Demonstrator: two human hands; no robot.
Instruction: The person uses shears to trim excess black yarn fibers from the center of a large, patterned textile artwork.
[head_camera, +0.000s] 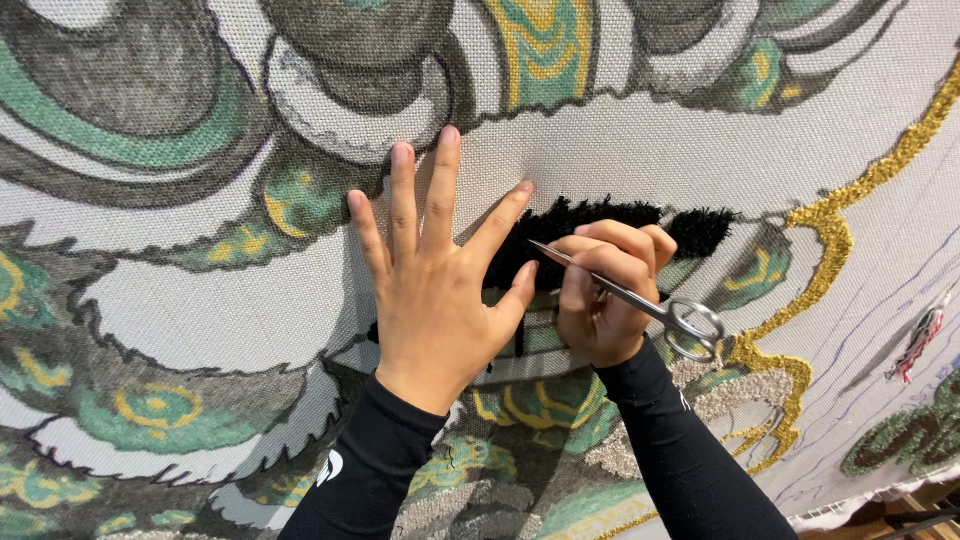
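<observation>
Two hands are seen at work on a large printed canvas (640, 150), stretched upright and patterned in green, grey and gold. Left hand (435, 290): laid flat, fingers spread wide, palm pressed against the weave just beside a strip of black tufted pile (600, 225). Right hand (605, 290): closed in a fist-like pinch around a pair of small steel scissors (640, 300), held near the pivot and not through the loops; the finger rings (692, 328) hang free toward the wrist, and the tips (540, 246) point left into the black pile. Whether the blades are parted cannot be told.

Gold tufting (830, 220) is noted running down the right side, well apart from the hands. A red-and-white yarn bundle (925, 335) hangs at the far right.

Step judged in hand: trimming or tidying the black pile along its lower edge, the cloth being steadied by the flat hand. The next move is judged to call for fine tip control, the blades being kept shallow so that only loose yarn is caught and the backing weave is spared.
</observation>
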